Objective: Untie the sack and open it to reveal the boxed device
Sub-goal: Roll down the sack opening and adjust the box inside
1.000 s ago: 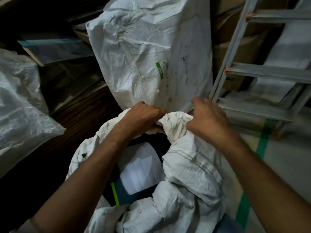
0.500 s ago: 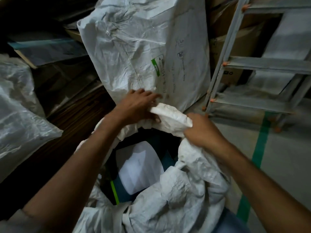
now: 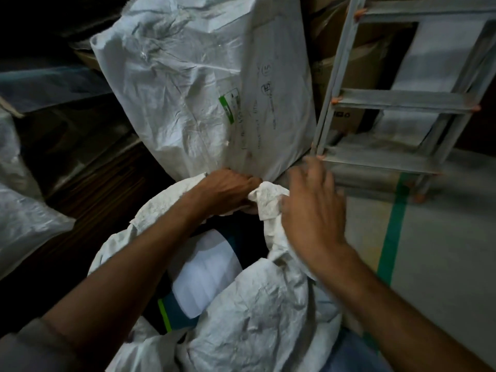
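Note:
A crumpled white woven sack point(image 3: 257, 312) stands open at the bottom centre. Inside its mouth shows a box point(image 3: 206, 272) with a white face, dark blue edges and a yellow-green stripe. My left hand point(image 3: 228, 190) grips the far rim of the sack, fingers curled round the bunched cloth. My right hand point(image 3: 311, 213) hovers just right of that bunch with its fingers spread and blurred, its palm near the rim; it holds nothing that I can see.
A larger white sack point(image 3: 204, 89) with a green label and handwriting stands right behind. A metal stepladder point(image 3: 397, 100) leans at the right, over cardboard boxes point(image 3: 346, 63). Clear plastic sheeting point(image 3: 24, 210) lies at the left. Green tape point(image 3: 391, 229) runs along the grey floor.
My right hand has let go of the sack's rim and lifted with its fingers spread. My left hand has closed again on the far rim.

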`<state>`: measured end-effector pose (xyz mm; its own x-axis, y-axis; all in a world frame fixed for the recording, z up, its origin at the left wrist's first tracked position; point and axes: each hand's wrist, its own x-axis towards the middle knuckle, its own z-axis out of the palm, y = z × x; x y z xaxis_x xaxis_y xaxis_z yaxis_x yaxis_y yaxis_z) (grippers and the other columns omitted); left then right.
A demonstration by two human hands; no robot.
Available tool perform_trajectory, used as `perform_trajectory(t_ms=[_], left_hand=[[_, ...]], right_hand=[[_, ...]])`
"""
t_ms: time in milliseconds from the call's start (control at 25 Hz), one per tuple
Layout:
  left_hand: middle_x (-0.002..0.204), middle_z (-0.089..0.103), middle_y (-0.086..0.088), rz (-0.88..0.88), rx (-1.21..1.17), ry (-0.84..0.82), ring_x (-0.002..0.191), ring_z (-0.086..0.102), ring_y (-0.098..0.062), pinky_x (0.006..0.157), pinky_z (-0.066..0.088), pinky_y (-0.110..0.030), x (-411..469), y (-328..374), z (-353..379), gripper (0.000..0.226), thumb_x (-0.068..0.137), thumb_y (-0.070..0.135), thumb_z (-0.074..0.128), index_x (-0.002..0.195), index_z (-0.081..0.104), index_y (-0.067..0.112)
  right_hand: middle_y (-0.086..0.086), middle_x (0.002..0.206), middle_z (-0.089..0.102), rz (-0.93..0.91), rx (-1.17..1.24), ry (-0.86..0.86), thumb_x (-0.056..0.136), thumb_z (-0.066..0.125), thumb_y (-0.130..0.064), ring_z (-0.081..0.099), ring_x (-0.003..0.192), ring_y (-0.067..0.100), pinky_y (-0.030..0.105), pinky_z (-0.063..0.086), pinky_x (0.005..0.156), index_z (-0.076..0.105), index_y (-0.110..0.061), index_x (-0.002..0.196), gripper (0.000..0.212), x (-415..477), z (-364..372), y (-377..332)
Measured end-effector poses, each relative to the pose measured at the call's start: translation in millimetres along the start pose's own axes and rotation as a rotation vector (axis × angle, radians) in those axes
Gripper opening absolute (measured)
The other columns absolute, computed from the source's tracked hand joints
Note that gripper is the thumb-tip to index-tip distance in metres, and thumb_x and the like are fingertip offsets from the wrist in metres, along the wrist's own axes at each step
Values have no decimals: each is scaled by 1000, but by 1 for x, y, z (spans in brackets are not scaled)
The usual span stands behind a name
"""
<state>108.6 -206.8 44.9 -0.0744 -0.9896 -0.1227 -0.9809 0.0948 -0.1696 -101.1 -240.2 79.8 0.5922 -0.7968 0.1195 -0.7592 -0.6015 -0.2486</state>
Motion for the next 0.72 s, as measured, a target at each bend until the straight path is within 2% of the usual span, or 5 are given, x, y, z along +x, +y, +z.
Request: perform_trajectory(t_ms=[160, 240, 440, 560, 720], left_hand=[[110, 74, 2, -41, -279, -313, 97, 69, -23, 85, 54, -36, 9, -25, -18, 25, 101, 40, 57, 118, 67, 23], [106, 75, 3, -62, -424, -392, 98, 70, -22, 89, 55, -39, 6, -36, -19, 22, 100, 35, 62, 112, 70, 19], [130, 67, -1, -100, -254, -205, 117, 63, -24, 100, 50, -43, 0, -39, -6, 49, 93, 45, 69, 137, 59, 25], [158, 41, -8, 6, 66, 245, 141, 42, -29, 116, 30, -52, -11, 2, 12, 85, 83, 49, 68, 158, 33, 29], [166, 31, -7, 106, 35, 214, 153, 30, -23, 123, 12, -51, -10, 52, 43, 96, 89, 58, 61, 164, 16, 18]], right_hand=[[19, 170, -1, -11, -69, -266, 98, 48, -63, 7, 157, 38, 66, 19, 116, 5, -6, 162, 96, -34, 43, -37], [21, 169, -10, 83, -132, -218, 97, 55, -55, 10, 156, 41, 72, 21, 114, -7, -5, 161, 102, -27, 68, -30], [13, 140, 51, 95, -4, -151, 85, 69, -33, 58, 118, 32, 44, 46, 92, 31, -13, 151, 79, -2, 66, 2], [11, 117, 66, 304, 312, -213, 83, 60, -31, 64, 105, 36, 37, 48, 79, 59, -17, 116, 36, 12, 47, 29], [9, 69, 66, 547, 682, -447, 40, 58, -13, 66, 72, 33, 32, 46, 59, 66, -9, 60, 22, 18, 33, 46]])
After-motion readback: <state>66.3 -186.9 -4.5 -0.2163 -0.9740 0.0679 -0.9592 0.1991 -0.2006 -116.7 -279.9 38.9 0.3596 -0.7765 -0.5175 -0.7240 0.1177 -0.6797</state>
